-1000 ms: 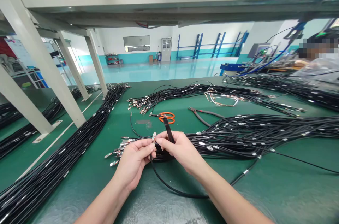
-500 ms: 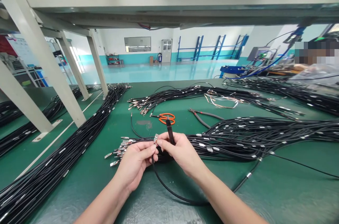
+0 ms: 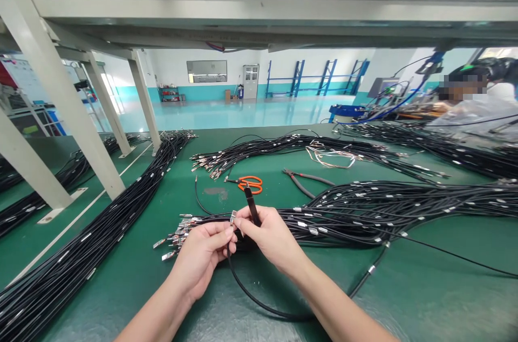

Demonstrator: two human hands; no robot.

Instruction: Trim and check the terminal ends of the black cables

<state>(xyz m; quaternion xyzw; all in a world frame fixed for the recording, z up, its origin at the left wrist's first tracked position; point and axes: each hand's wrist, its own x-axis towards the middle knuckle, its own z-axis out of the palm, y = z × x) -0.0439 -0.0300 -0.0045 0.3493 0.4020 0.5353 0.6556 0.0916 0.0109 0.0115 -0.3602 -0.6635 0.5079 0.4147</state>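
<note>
My left hand (image 3: 203,255) is closed in a pinch on a black cable (image 3: 259,305), just below the metal terminal (image 3: 233,216) at its end. The cable loops down and to the right beneath my right forearm. My right hand (image 3: 275,234) grips a slim black tool (image 3: 251,206) pointing up and away; its exact kind is unclear. The right thumb and fingertips meet at the terminal, partly hiding it. Behind both hands lies a thick bundle of black cables (image 3: 348,204), its metal terminals (image 3: 178,239) fanning out left of my left hand.
Beyond the hands lie orange-handled scissors (image 3: 254,178) and grey-handled pliers (image 3: 300,185). Another cable bundle (image 3: 141,191) runs along the left beside white shelf posts (image 3: 109,169). A shelf (image 3: 259,10) crosses overhead. A co-worker (image 3: 465,83) is at the far right.
The camera view has tilted up slightly and shifted, so the scene sits a little lower and further left. Both hands keep their hold, with hardly any visible movement.
</note>
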